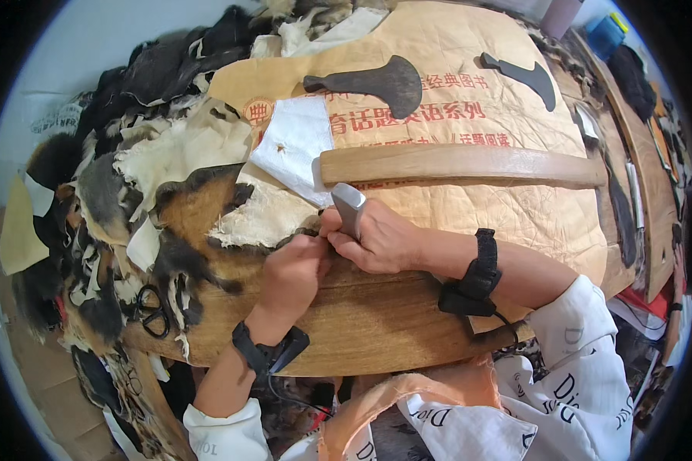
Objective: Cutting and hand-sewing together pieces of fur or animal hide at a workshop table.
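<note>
Grip of right hand (pixel 378 240) closed round silver metal tool (pixel 350 207); left hand (pixel 291 273) curled tight alongside, contents hidden; cream hide (pixel 261 217) just beyond it. Possible slip into left hand, given such closeness.

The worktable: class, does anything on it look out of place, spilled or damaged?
One small thing: the white sheet by the left end of the wooden bar bears a brown mark, odd on such a pale surface. Whether it is a stain or a hole, I cannot tell.
</note>
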Action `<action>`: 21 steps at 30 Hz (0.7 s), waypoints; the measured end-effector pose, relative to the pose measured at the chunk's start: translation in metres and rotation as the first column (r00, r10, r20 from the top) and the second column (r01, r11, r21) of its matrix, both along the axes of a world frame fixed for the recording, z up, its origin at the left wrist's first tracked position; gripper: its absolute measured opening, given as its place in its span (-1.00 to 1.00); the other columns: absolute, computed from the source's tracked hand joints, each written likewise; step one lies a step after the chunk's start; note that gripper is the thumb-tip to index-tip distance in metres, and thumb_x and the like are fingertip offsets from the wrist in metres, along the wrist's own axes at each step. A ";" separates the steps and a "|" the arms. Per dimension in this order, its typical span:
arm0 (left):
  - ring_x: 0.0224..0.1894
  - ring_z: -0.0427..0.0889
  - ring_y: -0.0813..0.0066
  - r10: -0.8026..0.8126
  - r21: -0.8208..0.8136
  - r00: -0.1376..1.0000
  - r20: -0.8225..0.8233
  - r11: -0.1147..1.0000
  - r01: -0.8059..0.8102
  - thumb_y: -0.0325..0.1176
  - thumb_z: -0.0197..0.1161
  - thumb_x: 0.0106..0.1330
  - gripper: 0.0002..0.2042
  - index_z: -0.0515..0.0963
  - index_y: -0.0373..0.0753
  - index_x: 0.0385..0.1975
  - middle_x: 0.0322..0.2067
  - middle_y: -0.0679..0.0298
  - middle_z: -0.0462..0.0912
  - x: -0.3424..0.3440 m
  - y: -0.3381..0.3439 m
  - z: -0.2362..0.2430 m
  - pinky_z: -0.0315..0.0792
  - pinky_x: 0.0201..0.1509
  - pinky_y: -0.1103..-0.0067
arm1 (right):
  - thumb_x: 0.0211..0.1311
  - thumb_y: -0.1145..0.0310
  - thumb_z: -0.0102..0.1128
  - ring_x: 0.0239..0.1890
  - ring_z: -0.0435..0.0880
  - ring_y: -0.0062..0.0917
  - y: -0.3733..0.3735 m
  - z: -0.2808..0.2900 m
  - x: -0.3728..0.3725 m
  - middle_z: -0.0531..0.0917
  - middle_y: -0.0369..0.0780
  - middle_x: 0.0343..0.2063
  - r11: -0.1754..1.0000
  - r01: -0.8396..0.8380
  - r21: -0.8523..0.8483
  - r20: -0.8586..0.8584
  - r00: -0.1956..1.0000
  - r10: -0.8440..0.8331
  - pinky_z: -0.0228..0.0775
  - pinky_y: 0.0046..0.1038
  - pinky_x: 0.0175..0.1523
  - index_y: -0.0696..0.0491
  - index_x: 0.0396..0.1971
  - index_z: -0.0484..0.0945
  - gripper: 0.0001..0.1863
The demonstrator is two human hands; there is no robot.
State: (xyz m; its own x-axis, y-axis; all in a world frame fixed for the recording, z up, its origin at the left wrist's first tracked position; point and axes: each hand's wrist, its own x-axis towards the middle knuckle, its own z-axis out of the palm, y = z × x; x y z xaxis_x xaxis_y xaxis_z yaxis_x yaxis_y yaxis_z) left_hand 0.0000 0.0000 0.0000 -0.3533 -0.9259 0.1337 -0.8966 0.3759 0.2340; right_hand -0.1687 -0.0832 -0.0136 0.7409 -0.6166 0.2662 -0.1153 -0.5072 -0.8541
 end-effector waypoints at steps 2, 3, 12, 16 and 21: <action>-0.52 0.54 0.48 0.142 0.088 0.917 -0.373 0.989 -0.118 -0.51 0.13 0.19 -0.90 0.54 -0.37 -0.35 -0.45 0.27 0.60 -0.002 -0.004 0.002 0.39 -0.48 0.65 | 0.04 0.36 0.03 -0.49 0.56 -0.12 -0.004 -0.002 0.002 0.51 0.01 -0.64 0.998 -0.006 -0.070 0.056 0.998 0.010 0.37 -0.21 -0.36 0.15 -0.44 0.42 -0.84; -0.52 0.54 0.48 0.149 0.094 0.916 -0.372 0.988 -0.122 -0.51 0.13 0.19 -0.90 0.54 -0.37 -0.35 -0.45 0.27 0.60 -0.001 -0.001 0.001 0.39 -0.48 0.65 | 0.04 0.36 0.03 -0.49 0.56 -0.12 -0.004 0.001 0.004 0.51 0.01 -0.64 0.998 -0.010 -0.064 0.056 0.998 0.014 0.37 -0.21 -0.36 0.15 -0.44 0.42 -0.84; -0.60 0.47 0.74 0.726 0.715 0.134 -0.674 0.687 -0.131 -0.47 0.16 0.19 -0.90 0.53 -0.34 -0.35 -0.51 0.38 0.55 0.003 0.002 0.001 0.39 -0.54 0.79 | 0.05 0.36 0.01 -0.55 0.53 -0.10 -0.011 0.011 0.021 0.51 -0.06 -0.67 0.992 -0.022 -0.123 -0.143 0.990 0.004 0.35 -0.18 -0.42 0.15 -0.47 0.42 -0.85; -0.65 0.40 0.77 0.740 0.740 0.021 -0.672 0.672 0.013 -0.49 0.15 0.18 -0.91 0.51 -0.33 -0.35 -0.54 0.39 0.53 0.004 0.003 0.001 0.28 -0.61 0.81 | 0.05 0.41 0.02 -0.44 0.51 -0.14 -0.015 -0.001 0.029 0.52 -0.09 -0.53 0.980 -0.044 -0.194 0.083 0.995 0.061 0.34 -0.21 -0.31 0.12 -0.42 0.41 -0.89; -0.67 0.34 0.75 0.690 0.655 -0.271 -0.671 0.723 0.220 -0.54 0.10 0.17 -0.92 0.50 -0.32 -0.37 -0.51 0.37 0.51 0.012 0.002 0.007 0.18 -0.65 0.81 | 0.06 0.34 0.01 -0.58 0.52 -0.11 -0.022 -0.004 0.041 0.50 -0.05 -0.67 0.959 0.071 -0.275 -0.053 0.995 -0.089 0.35 -0.18 -0.44 0.15 -0.38 0.47 -0.80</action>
State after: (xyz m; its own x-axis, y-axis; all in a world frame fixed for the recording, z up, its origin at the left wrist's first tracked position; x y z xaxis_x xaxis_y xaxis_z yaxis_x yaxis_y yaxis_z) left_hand 0.0119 0.0024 0.0071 0.0173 -0.9095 -0.4154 0.5447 -0.3398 0.7667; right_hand -0.1273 -0.1047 -0.0173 0.7128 -0.5856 0.3859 -0.2150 -0.7062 -0.6746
